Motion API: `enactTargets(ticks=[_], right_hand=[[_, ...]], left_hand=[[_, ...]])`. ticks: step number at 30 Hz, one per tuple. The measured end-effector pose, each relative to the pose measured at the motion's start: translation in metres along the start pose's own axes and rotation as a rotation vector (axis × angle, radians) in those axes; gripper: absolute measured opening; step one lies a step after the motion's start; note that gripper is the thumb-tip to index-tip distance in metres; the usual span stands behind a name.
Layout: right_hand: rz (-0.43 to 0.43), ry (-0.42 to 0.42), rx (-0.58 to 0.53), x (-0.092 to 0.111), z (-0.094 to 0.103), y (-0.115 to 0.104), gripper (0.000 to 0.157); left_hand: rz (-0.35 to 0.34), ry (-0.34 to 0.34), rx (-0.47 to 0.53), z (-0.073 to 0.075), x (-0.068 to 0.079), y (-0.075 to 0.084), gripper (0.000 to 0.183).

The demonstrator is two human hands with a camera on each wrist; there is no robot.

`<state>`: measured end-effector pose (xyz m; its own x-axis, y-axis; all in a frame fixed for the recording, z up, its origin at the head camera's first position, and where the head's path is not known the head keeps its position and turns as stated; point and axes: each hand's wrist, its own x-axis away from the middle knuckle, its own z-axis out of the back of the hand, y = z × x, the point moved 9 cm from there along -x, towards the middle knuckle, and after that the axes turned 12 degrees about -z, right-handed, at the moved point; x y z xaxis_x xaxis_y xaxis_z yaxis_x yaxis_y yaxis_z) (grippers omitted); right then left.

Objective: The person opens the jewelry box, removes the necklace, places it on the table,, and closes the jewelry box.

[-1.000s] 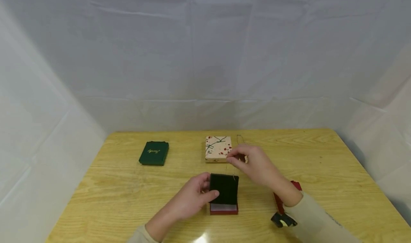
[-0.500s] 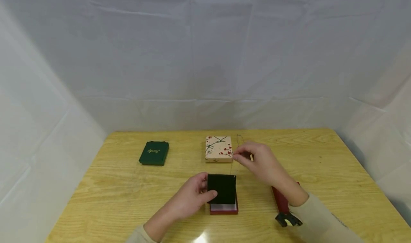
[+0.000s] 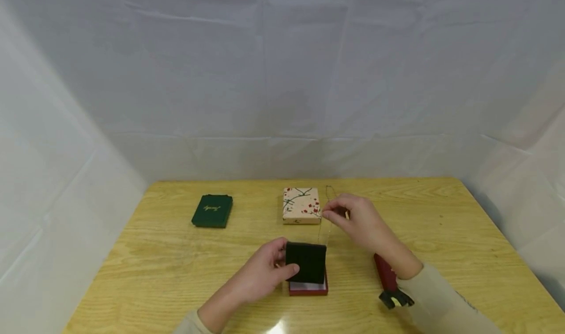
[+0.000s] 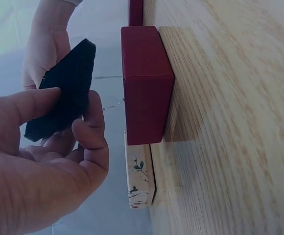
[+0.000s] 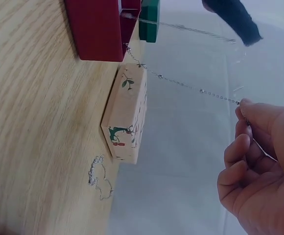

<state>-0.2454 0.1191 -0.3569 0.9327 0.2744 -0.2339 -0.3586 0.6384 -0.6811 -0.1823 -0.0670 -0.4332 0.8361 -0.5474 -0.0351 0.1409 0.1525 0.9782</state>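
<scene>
Thumb and fingers of my left hand (image 3: 260, 270) pinch a black square jewellery-box pad (image 3: 307, 263) by its left side, tilted over a small red box (image 3: 308, 292). In the left wrist view the pad (image 4: 73, 90) looks thin and stands apart from the red box (image 4: 147, 88). My right hand (image 3: 362, 223) pinches one end of a fine silver chain necklace (image 5: 181, 84) between thumb and fingertips, beyond the pad. From there the chain slopes down to the red box's opening in the right wrist view. A second strand runs from the box up toward the pad.
Behind the pad stands a cream floral box (image 3: 301, 205), with another silver chain (image 5: 99, 176) lying beside it on the table. A green box (image 3: 212, 210) sits at the back left. Under my right forearm is a red lid (image 3: 385, 272) with a dark bow (image 3: 396, 298).
My right hand has moved a little to the right, and more of the chain shows between it and the pad. The pad has shifted slightly left and its upper edge has lowered.
</scene>
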Motion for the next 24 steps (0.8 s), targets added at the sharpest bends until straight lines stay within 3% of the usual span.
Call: enactTargets(ticks=[3, 8, 14, 21, 24], right_hand=[[-0.009, -0.008, 0.003, -0.002, -0.001, 0.002, 0.004], [-0.046, -0.028, 0.015, -0.006, 0.002, 0.007, 0.005], [-0.008, -0.054, 0.054, -0.008, 0.015, 0.002, 0.006], [0.049, -0.095, 0.048, -0.008, 0.035, -0.01, 0.008], [0.052, -0.103, 0.056, -0.008, 0.044, -0.015, 0.008]], left_hand=[[-0.005, -0.011, 0.018, -0.001, 0.0, 0.0, 0.034], [0.009, -0.007, 0.019, -0.001, 0.001, -0.003, 0.05], [0.014, 0.032, -0.058, 0.004, 0.004, -0.006, 0.058], [-0.006, 0.05, -0.058, 0.004, 0.004, -0.005, 0.04], [-0.009, 0.056, -0.032, 0.005, 0.004, -0.006, 0.042]])
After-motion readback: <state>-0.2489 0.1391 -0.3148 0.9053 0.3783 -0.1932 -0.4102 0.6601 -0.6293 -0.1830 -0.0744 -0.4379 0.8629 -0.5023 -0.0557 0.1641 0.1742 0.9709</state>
